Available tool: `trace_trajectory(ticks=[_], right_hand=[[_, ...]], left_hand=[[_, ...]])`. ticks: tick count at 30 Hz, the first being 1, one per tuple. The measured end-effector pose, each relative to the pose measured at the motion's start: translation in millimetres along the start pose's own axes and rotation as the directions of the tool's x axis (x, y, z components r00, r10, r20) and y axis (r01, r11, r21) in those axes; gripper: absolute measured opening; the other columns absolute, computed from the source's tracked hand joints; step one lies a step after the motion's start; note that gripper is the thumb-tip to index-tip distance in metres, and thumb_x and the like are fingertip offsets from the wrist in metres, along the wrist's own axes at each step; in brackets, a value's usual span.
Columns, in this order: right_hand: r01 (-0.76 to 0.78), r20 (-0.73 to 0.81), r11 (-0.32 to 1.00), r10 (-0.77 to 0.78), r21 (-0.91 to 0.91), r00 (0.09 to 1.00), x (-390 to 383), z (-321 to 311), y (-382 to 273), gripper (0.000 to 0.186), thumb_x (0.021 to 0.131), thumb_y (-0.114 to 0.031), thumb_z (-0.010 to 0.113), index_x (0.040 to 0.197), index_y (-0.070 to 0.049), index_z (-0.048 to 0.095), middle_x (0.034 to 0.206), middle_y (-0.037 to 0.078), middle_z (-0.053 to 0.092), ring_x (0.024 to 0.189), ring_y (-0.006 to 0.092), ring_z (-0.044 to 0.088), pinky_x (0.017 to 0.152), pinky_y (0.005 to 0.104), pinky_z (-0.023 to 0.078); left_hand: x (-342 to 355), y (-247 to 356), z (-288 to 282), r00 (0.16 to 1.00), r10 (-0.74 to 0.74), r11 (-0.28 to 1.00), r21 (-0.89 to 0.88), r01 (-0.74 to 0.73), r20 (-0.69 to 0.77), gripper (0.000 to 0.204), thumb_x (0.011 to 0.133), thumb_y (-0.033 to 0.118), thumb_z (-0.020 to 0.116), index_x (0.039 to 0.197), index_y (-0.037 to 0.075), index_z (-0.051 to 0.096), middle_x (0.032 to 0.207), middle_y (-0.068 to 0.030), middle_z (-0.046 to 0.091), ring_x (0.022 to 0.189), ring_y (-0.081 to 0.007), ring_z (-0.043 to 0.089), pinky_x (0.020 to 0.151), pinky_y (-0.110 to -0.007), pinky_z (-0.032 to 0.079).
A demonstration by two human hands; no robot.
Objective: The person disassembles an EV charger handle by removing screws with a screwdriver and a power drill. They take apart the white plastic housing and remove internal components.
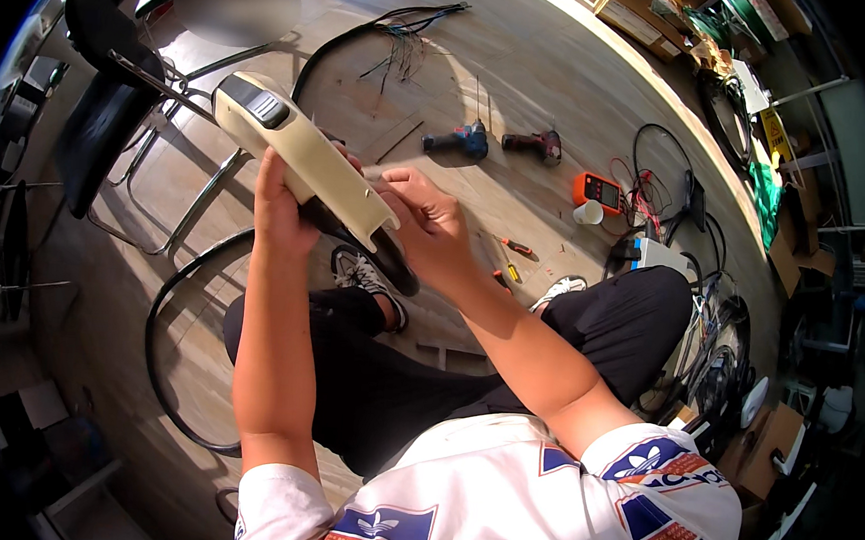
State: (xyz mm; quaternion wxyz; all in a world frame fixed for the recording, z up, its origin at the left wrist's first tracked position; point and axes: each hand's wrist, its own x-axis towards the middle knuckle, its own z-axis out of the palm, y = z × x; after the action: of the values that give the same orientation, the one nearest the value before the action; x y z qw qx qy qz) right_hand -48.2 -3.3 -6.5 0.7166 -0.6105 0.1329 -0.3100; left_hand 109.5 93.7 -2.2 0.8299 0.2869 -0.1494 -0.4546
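Cream plastic housing (300, 150) raised above the lap, tilted with its dark-buttoned end up and away, gripped from below by left hand (281, 209), fingers wrapped around its underside to steady it. Right hand (426, 224) at the lower open end, fingers (398, 182) pinched narrow on the rim. Farther right, on the wooden floor (526, 86): two drills (497, 142), an orange meter (598, 191).

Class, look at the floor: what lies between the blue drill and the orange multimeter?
In the head view, a dark red drill lies on the wooden floor between the blue drill and the orange multimeter.
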Motion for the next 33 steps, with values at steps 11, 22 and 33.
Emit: trace_trajectory(ticks=[11, 22, 33], right_hand=[[0.253, 0.128, 0.908, -0.222, -0.333, 0.966, -3, 19, -21, 0.065, 0.073, -0.015, 0.084, 0.13, -0.003, 0.054, 0.131, 0.022, 0.055, 0.119, 0.04, 0.056, 0.096, 0.0419, 0.048], [0.29, -0.025, 0.852, -0.333, -0.435, 0.942, 36, 57, 14, 0.059, 0.066, -0.007, 0.081, 0.119, 0.0, 0.055, 0.121, 0.022, 0.059, 0.109, 0.0421, 0.057, 0.092, 0.0449, 0.048], [0.012, -0.049, 0.942, -0.03, -0.335, 0.998, 88, -52, 70, 0.036, 0.089, -0.028, 0.07, 0.112, 0.0, 0.063, 0.1, 0.013, 0.07, 0.093, 0.0239, 0.067, 0.084, 0.0348, 0.053]], left_hand=[[3, 9, -15, 1.0, -0.02, 0.999, 0.027, 0.02, 0.002, 0.062, 0.093, 0.055, 0.055, 0.123, 0.001, 0.054, 0.111, -0.0175, 0.063, 0.105, -0.034, 0.062, 0.091, -0.048, 0.054], [5, 7, -13, 0.927, 0.109, 0.977, 0.21, -0.033, -0.36, 0.038, 0.102, 0.036, 0.051, 0.118, 0.002, 0.058, 0.106, -0.0111, 0.066, 0.094, -0.0241, 0.067, 0.078, -0.036, 0.058], [-27, 45, -22, 0.916, 0.087, 0.996, 0.046, -0.075, -0.391, 0.061, 0.097, 0.051, 0.055, 0.117, -0.006, 0.053, 0.102, -0.0184, 0.064, 0.093, -0.0334, 0.064, 0.07, -0.041, 0.057]])
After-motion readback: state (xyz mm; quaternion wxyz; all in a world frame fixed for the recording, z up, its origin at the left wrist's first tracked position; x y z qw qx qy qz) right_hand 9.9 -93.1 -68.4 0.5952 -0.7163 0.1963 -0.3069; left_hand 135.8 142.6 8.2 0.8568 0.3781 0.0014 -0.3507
